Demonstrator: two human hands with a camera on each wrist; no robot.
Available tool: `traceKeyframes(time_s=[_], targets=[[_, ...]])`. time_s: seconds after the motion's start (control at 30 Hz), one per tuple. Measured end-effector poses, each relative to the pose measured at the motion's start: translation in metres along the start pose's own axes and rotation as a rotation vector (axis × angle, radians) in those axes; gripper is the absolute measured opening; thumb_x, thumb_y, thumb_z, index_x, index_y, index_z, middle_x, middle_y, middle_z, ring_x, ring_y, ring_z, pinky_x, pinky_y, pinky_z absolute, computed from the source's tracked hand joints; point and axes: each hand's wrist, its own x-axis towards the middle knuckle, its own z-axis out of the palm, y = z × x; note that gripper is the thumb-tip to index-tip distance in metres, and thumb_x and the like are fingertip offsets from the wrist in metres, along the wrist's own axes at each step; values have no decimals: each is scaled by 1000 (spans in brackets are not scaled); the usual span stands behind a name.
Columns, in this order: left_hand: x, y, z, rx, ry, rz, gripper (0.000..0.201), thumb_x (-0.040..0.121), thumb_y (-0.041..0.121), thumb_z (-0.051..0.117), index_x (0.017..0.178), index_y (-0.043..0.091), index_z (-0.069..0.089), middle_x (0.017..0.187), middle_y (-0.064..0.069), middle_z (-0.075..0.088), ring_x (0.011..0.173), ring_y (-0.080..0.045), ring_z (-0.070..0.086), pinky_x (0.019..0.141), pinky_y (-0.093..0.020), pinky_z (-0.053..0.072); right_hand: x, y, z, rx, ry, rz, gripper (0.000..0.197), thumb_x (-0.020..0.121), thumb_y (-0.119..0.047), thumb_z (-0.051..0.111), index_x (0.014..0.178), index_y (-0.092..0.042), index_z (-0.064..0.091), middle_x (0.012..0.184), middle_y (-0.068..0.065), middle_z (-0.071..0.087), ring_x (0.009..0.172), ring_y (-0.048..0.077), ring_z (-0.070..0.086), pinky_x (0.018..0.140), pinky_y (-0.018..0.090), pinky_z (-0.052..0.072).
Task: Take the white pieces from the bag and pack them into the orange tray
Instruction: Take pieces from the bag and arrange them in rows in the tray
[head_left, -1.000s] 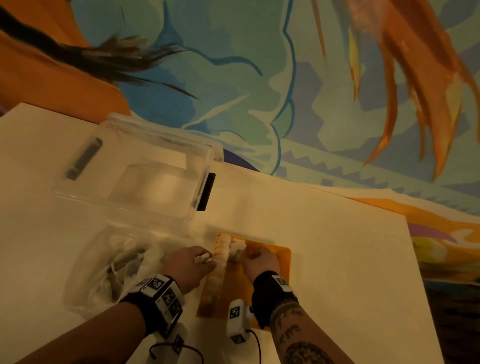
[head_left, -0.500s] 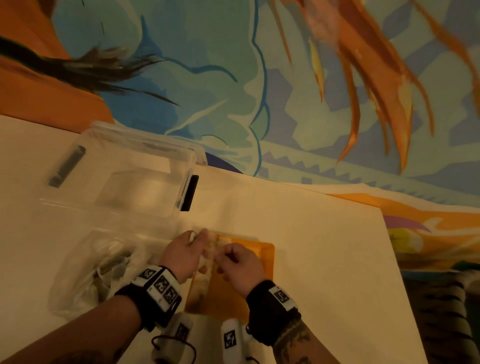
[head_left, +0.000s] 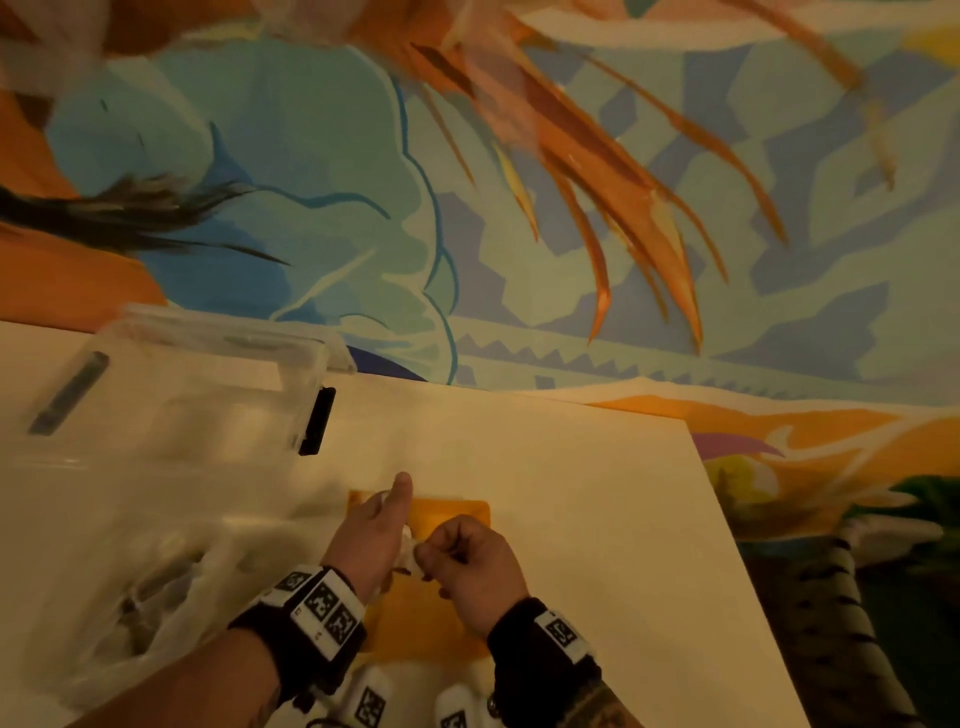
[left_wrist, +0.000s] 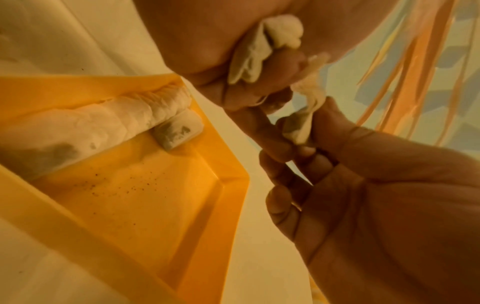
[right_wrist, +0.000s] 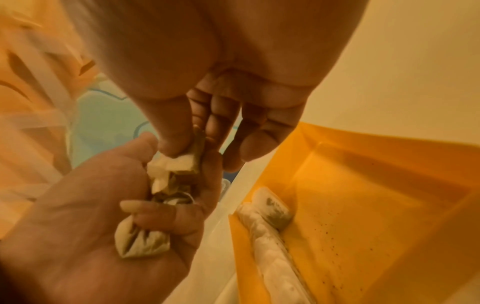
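The orange tray (left_wrist: 155, 195) lies on the table below my hands, with a row of white pieces (left_wrist: 103, 123) packed along its left wall. My left hand (head_left: 387, 525) hovers over the tray's left side and grips a small bunch of white pieces (right_wrist: 142, 240) in its curled fingers. My right hand (head_left: 436, 558) meets it from the right. Its thumb and forefinger pinch one white piece (right_wrist: 179, 162) that sticks out of the left hand's bunch. The clear plastic bag (head_left: 130, 587) lies crumpled to the left of the tray.
A clear plastic box (head_left: 171, 395) with a black latch (head_left: 318, 421) stands at the back left of the pale table (head_left: 597, 519). The table's right edge runs diagonally past the tray, with a patterned carpet beyond it. Dark specks dot the tray floor (right_wrist: 350, 236).
Both hands have lifted off the row in the tray and drawn back toward me. The right hand now pinches a piece held in the left hand. The head view has tilted up.
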Motion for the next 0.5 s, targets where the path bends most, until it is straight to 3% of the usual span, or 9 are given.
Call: traceKeyframes(time_s=[0.07, 0.17, 0.23, 0.3, 0.4, 0.5], targets=[[-6, 8, 2, -20, -3, 1, 66, 91, 73, 28, 86, 14, 59, 84, -8, 60, 57, -22, 57, 49, -25, 43, -4, -1, -6, 41, 12, 7, 19, 88, -20, 70, 76, -20, 56, 73, 0, 65, 67, 11, 59, 59, 24, 45], [-11, 15, 3, -140, -12, -6, 59, 96, 63, 34, 88, 10, 58, 79, -10, 59, 53, -17, 67, 49, -25, 35, -8, -2, -15, 212, 85, 26, 16, 89, -15, 68, 78, -15, 57, 73, 2, 66, 69, 13, 60, 58, 27, 46], [-14, 16, 3, -255, -59, -23, 54, 94, 64, 40, 90, 12, 58, 80, -12, 58, 60, -26, 73, 46, -23, 30, -7, 0, -20, 308, 183, 8, 13, 89, -14, 68, 81, -12, 58, 74, 5, 67, 72, 15, 62, 61, 29, 48], [-14, 15, 3, -263, -106, -13, 52, 91, 62, 49, 93, 12, 62, 79, -11, 57, 61, -32, 72, 44, -23, 30, -7, 0, -21, 358, 241, -14, 12, 89, -14, 69, 84, -9, 59, 76, 8, 69, 73, 18, 64, 64, 30, 50], [-18, 15, 5, -240, -144, 50, 32, 90, 49, 63, 98, 18, 69, 75, -9, 60, 54, -26, 66, 42, -22, 31, -6, -1, -17, 381, 255, -25, 12, 88, -11, 70, 91, -6, 60, 78, 10, 69, 71, 17, 66, 65, 30, 53], [-20, 13, 5, -194, -96, 106, 15, 89, 35, 68, 95, 22, 71, 66, -8, 65, 49, -19, 61, 42, -23, 35, -6, 1, -12, 387, 215, -20, 18, 86, -6, 71, 100, -5, 60, 82, 12, 66, 68, 16, 66, 63, 28, 53]])
